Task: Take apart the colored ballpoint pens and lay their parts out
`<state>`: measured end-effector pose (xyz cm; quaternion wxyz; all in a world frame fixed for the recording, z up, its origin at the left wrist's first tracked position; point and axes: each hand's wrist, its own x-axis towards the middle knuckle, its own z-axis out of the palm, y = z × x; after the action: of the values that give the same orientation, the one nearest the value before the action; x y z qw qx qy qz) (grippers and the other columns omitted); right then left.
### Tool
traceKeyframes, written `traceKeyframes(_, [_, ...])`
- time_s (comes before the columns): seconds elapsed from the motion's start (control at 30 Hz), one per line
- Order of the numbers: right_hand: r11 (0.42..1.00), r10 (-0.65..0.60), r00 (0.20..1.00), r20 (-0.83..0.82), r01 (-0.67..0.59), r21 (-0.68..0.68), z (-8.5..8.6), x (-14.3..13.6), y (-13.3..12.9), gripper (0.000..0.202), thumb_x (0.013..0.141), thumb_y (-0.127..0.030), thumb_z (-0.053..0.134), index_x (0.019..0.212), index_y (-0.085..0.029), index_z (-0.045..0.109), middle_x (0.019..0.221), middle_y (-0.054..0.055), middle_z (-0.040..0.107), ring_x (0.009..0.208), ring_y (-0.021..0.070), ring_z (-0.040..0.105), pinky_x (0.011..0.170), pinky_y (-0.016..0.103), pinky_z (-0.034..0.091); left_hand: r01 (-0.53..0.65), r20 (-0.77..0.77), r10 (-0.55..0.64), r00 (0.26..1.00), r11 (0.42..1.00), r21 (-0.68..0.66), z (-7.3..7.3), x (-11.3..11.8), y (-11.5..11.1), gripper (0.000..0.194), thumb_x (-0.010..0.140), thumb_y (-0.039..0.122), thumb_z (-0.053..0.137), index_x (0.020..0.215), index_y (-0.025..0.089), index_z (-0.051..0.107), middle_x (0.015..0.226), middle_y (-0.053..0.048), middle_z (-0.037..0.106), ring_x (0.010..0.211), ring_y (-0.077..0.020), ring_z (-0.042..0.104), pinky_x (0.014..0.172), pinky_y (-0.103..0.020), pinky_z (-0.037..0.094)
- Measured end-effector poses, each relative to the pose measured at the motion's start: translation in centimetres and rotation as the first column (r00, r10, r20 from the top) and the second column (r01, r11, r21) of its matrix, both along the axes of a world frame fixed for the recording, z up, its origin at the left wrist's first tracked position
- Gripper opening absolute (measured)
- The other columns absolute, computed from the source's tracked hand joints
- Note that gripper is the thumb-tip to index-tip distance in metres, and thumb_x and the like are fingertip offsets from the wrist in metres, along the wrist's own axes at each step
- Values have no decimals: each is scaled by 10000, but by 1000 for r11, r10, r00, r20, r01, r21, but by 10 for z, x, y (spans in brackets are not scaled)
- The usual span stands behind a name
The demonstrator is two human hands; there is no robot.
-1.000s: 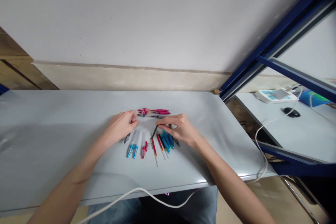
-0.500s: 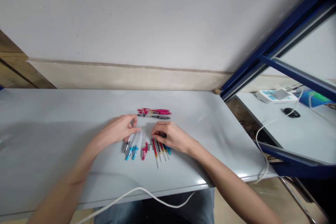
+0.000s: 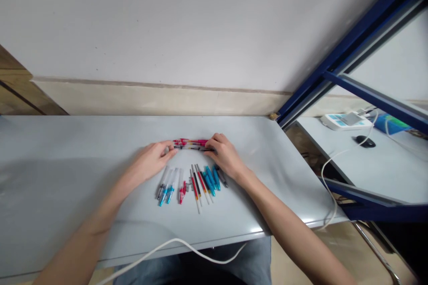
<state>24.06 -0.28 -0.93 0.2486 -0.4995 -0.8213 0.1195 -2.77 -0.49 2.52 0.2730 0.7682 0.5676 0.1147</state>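
Note:
A small row of assembled pens point(image 3: 191, 144), pink and dark, lies across the grey table point(image 3: 67, 160). My left hand point(image 3: 153, 159) is curled with its fingertips against the row's left end. My right hand point(image 3: 224, 154) covers the row's right end. Nearer to me, between my wrists, loose pen parts lie fanned out: clear barrels with blue tips point(image 3: 166, 185), a red-tipped barrel point(image 3: 182, 189), thin refills point(image 3: 197, 185), blue grip pieces point(image 3: 210, 178) and a dark piece point(image 3: 222, 179).
A white cable point(image 3: 174, 244) curves over the table's front edge by my lap. A blue metal frame point(image 3: 337, 67) rises at the right. Behind it, a second table carries a white device point(image 3: 344, 120), a black mouse point(image 3: 365, 141) and cables. A wall backs the table.
My right hand left the loose parts, putting down the dark refill, and moved up to the right end of the assembled pens. My left hand shifted slightly up to their left end.

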Motion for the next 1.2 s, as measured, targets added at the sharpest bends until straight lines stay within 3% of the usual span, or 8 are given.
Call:
traceKeyframes(0.07, [1000, 8, 1000, -19, -8, 9, -2, -1, 1, 45, 942, -154, 635, 937, -190, 660, 1000, 71, 586, 977, 236, 529, 841, 359, 463, -46, 61, 32, 998, 969, 243, -2, 6, 1, 315, 1005, 477, 449, 939, 220, 618, 723, 3, 651, 697, -183, 598, 663, -283, 426])
traceKeyframes(0.17, [999, 32, 989, -144, -28, 28, 3, -5, -3, 58, 966, -170, 602, 934, -184, 649, 1020, 77, 598, 983, 227, 541, 869, 355, 453, 34, 26, -60, 998, 811, 584, -9, 16, 0, 248, 1002, 372, 511, 1132, 203, 637, 1135, -92, 681, 1098, -264, 591, 937, -373, 447])
traceKeyframes(0.23, [998, 49, 955, -292, -55, -14, 8, -9, -7, 69, 986, -204, 580, 950, -184, 635, 997, 63, 622, 934, 203, 567, 852, 334, 454, 167, -87, -149, 985, 702, 692, -13, 20, -2, 269, 1005, 303, 522, 1226, 196, 632, 1270, -121, 643, 1237, -297, 519, 1031, -423, 399])
traceKeyframes(0.33, [977, 52, 885, -463, -141, -161, 15, -16, -14, 130, 1023, -261, 518, 947, -189, 595, 814, 4, 625, 744, 160, 561, 734, 289, 442, 273, -178, -210, 961, 653, 707, -13, 22, -4, 268, 1041, 222, 435, 1171, 174, 664, 1097, -109, 703, 1090, -271, 580, 927, -395, 425])
traceKeyframes(0.47, [963, 18, 839, -544, -161, -217, 16, -25, -19, 245, 1038, -305, 469, 844, -192, 566, 698, -26, 548, 642, 139, 499, 650, 270, 397, 261, -192, -178, 965, 704, 660, -13, 22, -7, 295, 1051, 201, 393, 1016, 187, 685, 919, -70, 722, 879, -229, 636, 763, -344, 403])
traceKeyframes(0.7, [994, 107, 856, -505, -102, 37, 9, -26, -20, 134, 1006, -200, 488, 936, -199, 602, 905, 52, 636, 831, 189, 597, 767, 313, 475, 125, -157, -65, 985, 903, 410, -24, 28, -8, 249, 988, 176, 415, 868, 231, 627, 768, -17, 715, 717, -217, 668, 622, -310, 315])
traceKeyframes(0.83, [994, 113, 911, -397, -101, 50, 12, -23, -20, 159, 1022, -297, 553, 1134, -213, 628, 1013, 80, 670, 940, 218, 614, 866, 367, 498, 133, -149, -76, 986, 892, 431, -25, 29, -7, 242, 920, 91, 425, 882, 227, 622, 878, -32, 742, 838, -222, 695, 651, -300, 351])
traceKeyframes(1.2, [985, 171, 940, -296, -165, 44, 15, -26, -20, 182, 1028, -215, 539, 1115, -216, 698, 1032, 75, 721, 967, 233, 613, 920, 407, 485, 158, -219, -79, 972, 915, 370, -17, 36, -13, 253, 905, 104, 414, 896, 219, 639, 956, -52, 781, 875, -234, 719, 674, -305, 393])
